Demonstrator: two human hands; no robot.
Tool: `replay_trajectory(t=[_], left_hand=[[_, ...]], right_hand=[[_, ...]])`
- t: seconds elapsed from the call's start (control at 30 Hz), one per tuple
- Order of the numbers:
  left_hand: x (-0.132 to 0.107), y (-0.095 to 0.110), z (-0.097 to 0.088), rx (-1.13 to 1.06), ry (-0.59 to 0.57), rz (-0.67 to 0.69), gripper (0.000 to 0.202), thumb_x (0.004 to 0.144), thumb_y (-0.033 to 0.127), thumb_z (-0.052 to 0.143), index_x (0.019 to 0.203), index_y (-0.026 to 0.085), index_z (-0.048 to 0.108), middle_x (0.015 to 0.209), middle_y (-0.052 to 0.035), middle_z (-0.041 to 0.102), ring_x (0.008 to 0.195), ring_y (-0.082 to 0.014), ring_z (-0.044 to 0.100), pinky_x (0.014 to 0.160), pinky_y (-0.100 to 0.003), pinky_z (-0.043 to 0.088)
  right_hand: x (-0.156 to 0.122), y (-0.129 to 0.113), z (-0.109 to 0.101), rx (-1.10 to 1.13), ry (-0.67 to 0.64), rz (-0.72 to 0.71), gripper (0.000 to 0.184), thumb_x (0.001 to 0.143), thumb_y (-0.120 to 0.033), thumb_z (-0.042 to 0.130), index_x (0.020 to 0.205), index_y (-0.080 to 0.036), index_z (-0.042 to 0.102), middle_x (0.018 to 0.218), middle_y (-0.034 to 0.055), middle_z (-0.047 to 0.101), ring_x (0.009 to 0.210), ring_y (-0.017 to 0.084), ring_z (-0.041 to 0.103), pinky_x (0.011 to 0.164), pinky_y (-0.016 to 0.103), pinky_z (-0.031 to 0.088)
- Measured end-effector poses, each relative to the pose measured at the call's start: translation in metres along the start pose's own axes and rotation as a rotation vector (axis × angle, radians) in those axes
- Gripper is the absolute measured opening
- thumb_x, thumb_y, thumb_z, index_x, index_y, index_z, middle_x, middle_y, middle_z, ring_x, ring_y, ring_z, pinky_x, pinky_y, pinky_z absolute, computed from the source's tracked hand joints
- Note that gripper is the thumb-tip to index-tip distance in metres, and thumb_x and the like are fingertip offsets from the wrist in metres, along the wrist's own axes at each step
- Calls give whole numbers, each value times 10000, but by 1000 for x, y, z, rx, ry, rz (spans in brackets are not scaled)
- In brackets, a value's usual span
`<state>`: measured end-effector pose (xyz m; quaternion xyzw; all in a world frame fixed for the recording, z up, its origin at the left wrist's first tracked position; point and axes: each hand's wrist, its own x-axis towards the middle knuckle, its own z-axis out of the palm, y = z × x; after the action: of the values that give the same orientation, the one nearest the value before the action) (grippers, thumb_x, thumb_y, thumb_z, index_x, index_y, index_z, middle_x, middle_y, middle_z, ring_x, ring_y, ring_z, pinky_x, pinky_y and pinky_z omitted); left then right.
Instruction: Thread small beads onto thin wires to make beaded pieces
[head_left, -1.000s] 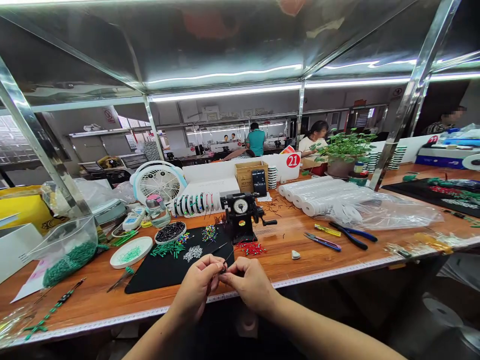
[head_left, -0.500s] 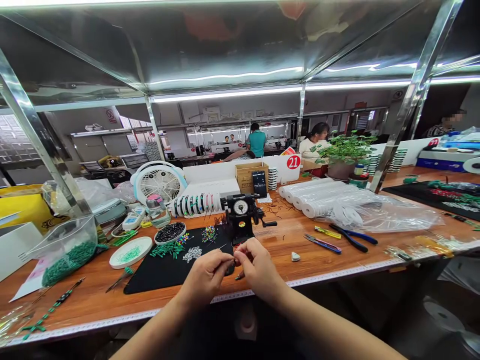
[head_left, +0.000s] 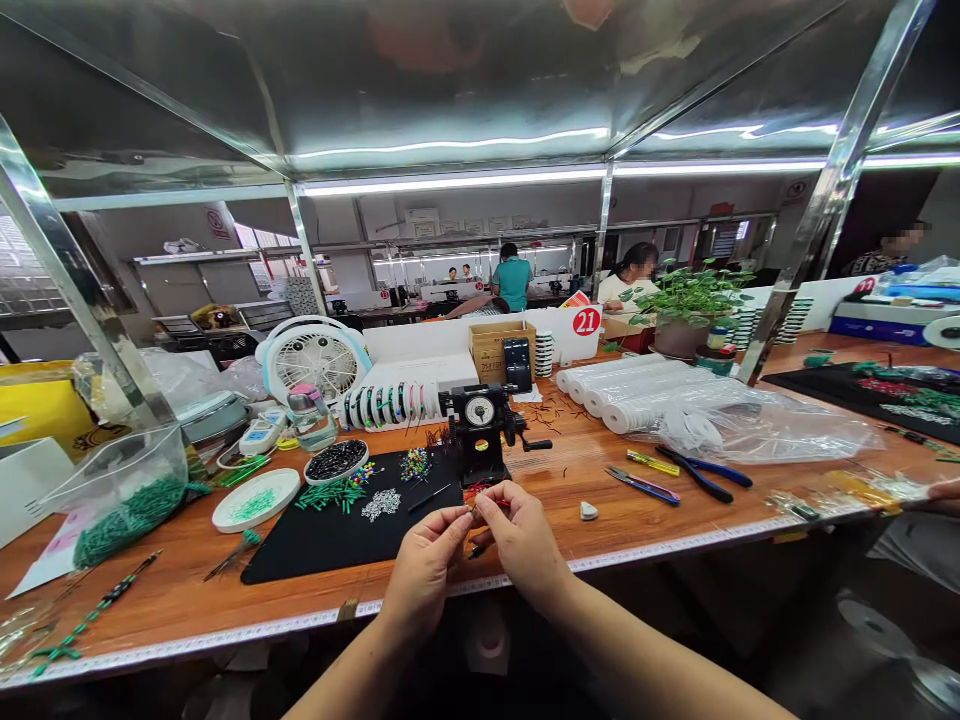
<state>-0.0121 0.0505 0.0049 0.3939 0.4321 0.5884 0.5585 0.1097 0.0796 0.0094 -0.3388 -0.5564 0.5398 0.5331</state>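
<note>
My left hand (head_left: 429, 560) and my right hand (head_left: 521, 535) meet at the table's front edge, thumbs and fingertips pinched close together. Something small and dark is between them, too small to name. Just beyond stands a black hand-cranked machine (head_left: 480, 435) with a round dial. Left of my hands lies a black mat (head_left: 322, 545). It carries green tube-like pieces (head_left: 330, 495), a heap of small silvery pieces (head_left: 382, 504), colourful beads (head_left: 416, 463) and a thin dark tool (head_left: 428, 498).
Left are a white dish (head_left: 255, 500) of green pieces, a dish of black beads (head_left: 337, 462), small scissors (head_left: 232, 553) and a bag of green cord (head_left: 127, 510). Right are snips (head_left: 643, 485), blue-handled pliers (head_left: 697, 472) and plastic-wrapped white rolls (head_left: 630, 390). Co-workers sit and stand beyond.
My left hand has moved slightly right and turned more upright, closer to the right hand. The thin dark tool on the mat shows more fully. A hand appears at the far right edge.
</note>
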Motion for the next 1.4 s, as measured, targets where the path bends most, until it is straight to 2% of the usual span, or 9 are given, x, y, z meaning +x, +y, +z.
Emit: replay_trajectory(t=[0.13,0.3,0.47,0.6,0.83,1.0,1.1,1.23,1.4], left_hand=[[4,5,-9,124,-113,-21,320,689,401,709,823,119,642,528,61,377,471,-50,199,455,-207,118],[7,23,-16,337,-248,-17,348,703,432,683,841,115,647,546,45,431,471,-57,201,464,-215,123],[5,38,-14,494,-323,25,272,701,388,682,780,129,668,697,-26,597,600,-116,436,576,-222,312],[6,38,-12,524,-382,24,253,714,371,665,782,127,675,722,-34,612,672,-140,481,654,-243,348],[4,28,-8,417,-282,-31,323,678,438,678,709,125,603,537,41,455,483,-74,294,484,-210,213],[-3,27,-1,584,-207,122,264,740,394,623,750,130,638,687,-34,586,636,-139,456,598,-240,332],[-5,26,-1,603,-171,176,238,761,366,610,784,133,651,729,-49,602,659,-143,468,605,-240,341],[-2,22,-10,225,-154,-35,255,703,365,680,767,130,603,560,43,439,459,-53,247,449,-201,174],[0,20,-13,34,-176,-98,254,681,318,714,766,118,582,523,75,318,468,-49,190,451,-200,127]], right_hand=[[-1,-5,-6,-19,-16,-40,272,776,-412,591,755,-143,555,685,26,576,544,120,527,457,237,469],[1,-19,-19,201,-320,58,262,778,-399,598,810,-161,494,672,0,564,564,113,539,475,223,456],[4,-30,-32,-257,-428,-142,55,803,-217,554,826,-168,547,713,-14,533,617,103,506,572,231,433],[4,-32,-34,-517,-403,-285,67,796,-138,521,742,-167,548,709,-15,522,661,109,461,604,226,382],[-3,-20,-22,-555,-200,-186,133,840,-184,465,717,-166,513,668,-1,540,641,134,482,606,256,377],[-11,-19,-13,-689,-81,-313,131,820,-126,438,721,-167,515,768,49,562,726,168,507,663,298,396],[-8,-20,-15,-527,-84,-278,123,834,-210,471,735,-173,535,733,35,561,667,154,520,605,278,419],[-1,-18,-27,-20,-11,26,307,791,-455,548,899,-168,531,756,14,570,466,87,482,340,184,325],[-7,-5,-29,182,-109,237,322,655,-382,726,812,-132,599,591,-33,512,446,49,414,321,130,253]])
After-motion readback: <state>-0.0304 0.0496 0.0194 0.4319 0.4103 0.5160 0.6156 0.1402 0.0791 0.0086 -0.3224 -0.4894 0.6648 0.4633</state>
